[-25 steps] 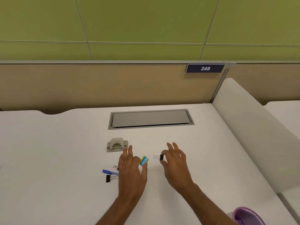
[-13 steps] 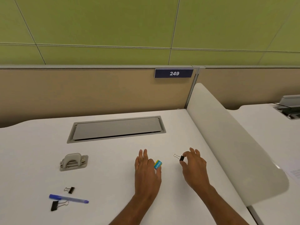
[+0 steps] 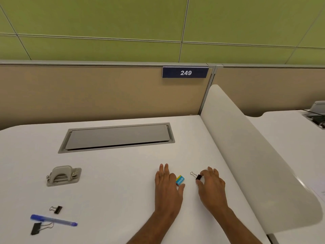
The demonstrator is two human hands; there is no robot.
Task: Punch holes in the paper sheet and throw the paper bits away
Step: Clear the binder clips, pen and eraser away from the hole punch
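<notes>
A grey hole punch [image 3: 63, 176] stands on the white desk [image 3: 114, 182], far to the left of both hands. My left hand [image 3: 168, 187] lies flat on the desk with straight fingers, its thumb and forefinger against a small blue and yellow eraser [image 3: 180, 180]. Just to the right, my right hand [image 3: 212, 185] pinches a small black binder clip [image 3: 198, 176] between thumb and fingertips, low over the desk. The corner of a paper sheet [image 3: 321, 190] shows on the neighbouring desk at the right edge.
A blue pen [image 3: 52, 220] and two black binder clips [image 3: 56, 209] [image 3: 37, 228] lie at the front left. A grey cable hatch [image 3: 117, 137] sits in the desk behind. A white curved divider [image 3: 246, 147] borders the desk on the right.
Both hands have moved right, away from the hole punch and pen, taking the eraser and the small clip along. The view has swung right too.
</notes>
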